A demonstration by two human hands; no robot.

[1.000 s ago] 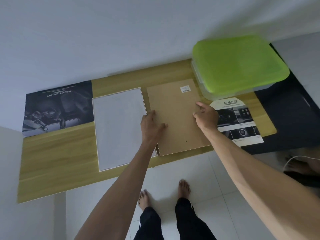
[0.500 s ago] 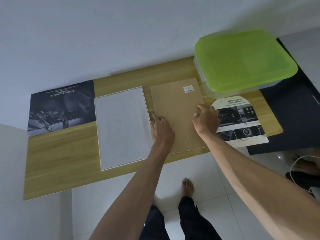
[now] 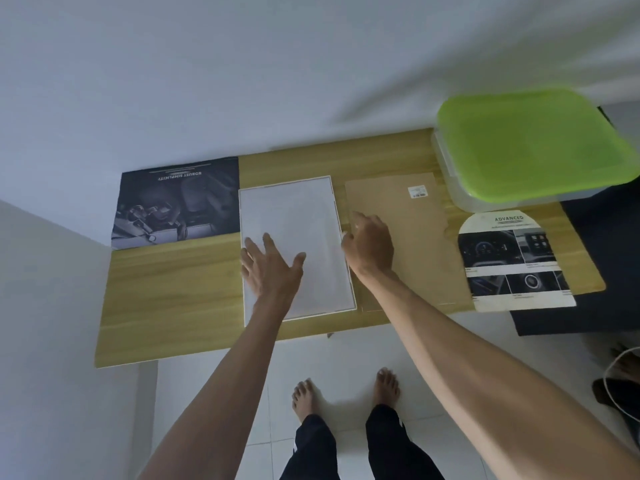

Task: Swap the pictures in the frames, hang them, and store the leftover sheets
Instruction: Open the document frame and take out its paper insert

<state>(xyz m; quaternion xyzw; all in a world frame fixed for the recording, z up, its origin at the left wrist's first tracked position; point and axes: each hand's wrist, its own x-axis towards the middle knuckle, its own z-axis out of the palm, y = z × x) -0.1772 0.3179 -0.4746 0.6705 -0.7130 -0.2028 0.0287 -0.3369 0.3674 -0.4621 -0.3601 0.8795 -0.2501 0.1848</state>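
A white-edged picture frame [image 3: 318, 209] lies flat in the middle of the wooden table [image 3: 173, 292], showing a pale blank sheet. My left hand [image 3: 273, 268] hovers over its near left part with fingers spread. To the right lies a brown backing board [image 3: 415, 244] with a small barcode sticker. My right hand [image 3: 370, 244] sits at the frame's right edge, over the board's left side, fingers loosely curled, holding nothing that I can see. A dark car poster [image 3: 176, 202] lies at the far left. A printed sheet [image 3: 512, 261] headed "ADVANCED" lies at the right.
A clear plastic box with a lime-green lid [image 3: 530, 147] stands at the table's back right corner. A dark mat [image 3: 609, 258] lies beyond the table's right end. A wall runs behind the table. My bare feet [image 3: 346, 393] stand on white floor tiles.
Both hands left the brown backing board and moved left. My left hand now spreads over the frame, and my right hand has reached the frame's right edge.
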